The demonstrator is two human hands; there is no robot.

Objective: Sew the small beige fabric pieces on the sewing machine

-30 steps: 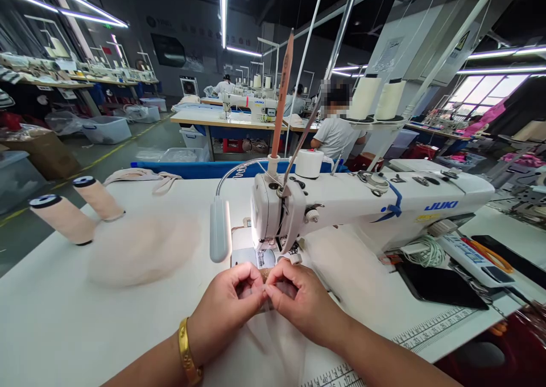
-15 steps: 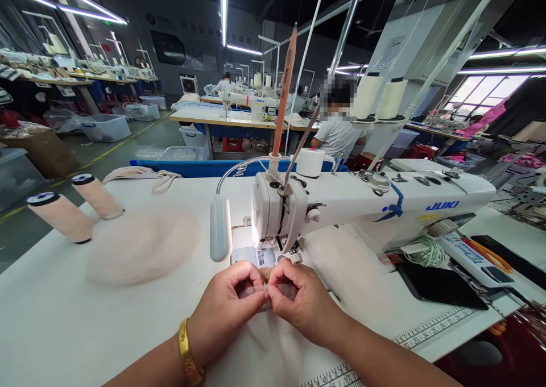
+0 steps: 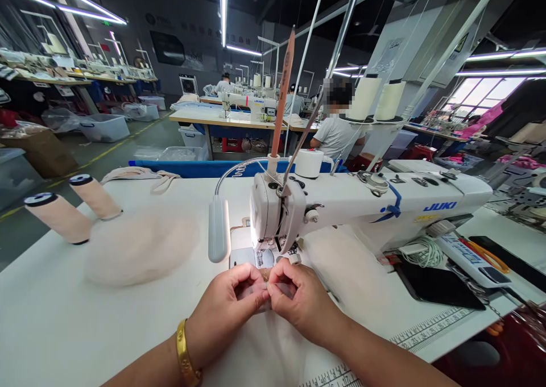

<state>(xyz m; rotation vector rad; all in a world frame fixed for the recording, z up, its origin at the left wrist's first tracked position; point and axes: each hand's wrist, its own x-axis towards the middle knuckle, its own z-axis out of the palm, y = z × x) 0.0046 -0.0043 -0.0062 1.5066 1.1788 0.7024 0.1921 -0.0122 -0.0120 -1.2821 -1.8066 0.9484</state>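
The fingers (image 3: 255, 289) of the left hand (image 3: 224, 307) are closed together, thumb against forefinger, and they pinch the edge of a small sheer piece of cloth (image 3: 261, 288). The fingers (image 3: 275, 284) of the right hand (image 3: 301, 302) are closed in the same way on the same piece. The tips of both hands nearly touch each other, so the piece is between them, low over the worktop (image 3: 63, 319). How the cloth is folded inside the pinch I cannot tell, it is too thin and partly hidden. More pale cloth (image 3: 273, 341) lies below the fingers, between the two wrists. A gold bangle (image 3: 184, 353) is on the left wrist.

Just beyond the fingertips is the presser foot (image 3: 260, 257) of the white sewing machine (image 3: 362, 205); the cloth is near it but not under it. A gooseneck lamp (image 3: 218, 231) hangs beyond and to the left of the fingers. Further left of the fingers lies a flat heap of beige mesh (image 3: 140, 248), and beyond it two beige thread cones (image 3: 57, 216) lie on their sides. To the right of the fingers, well apart, lies a black phone (image 3: 435, 284), and beyond it a pair of orange scissors (image 3: 486, 253). A printed ruler (image 3: 430, 327) runs along the near worktop edge. Far beyond the machine sits a person in a white shirt (image 3: 336, 134).
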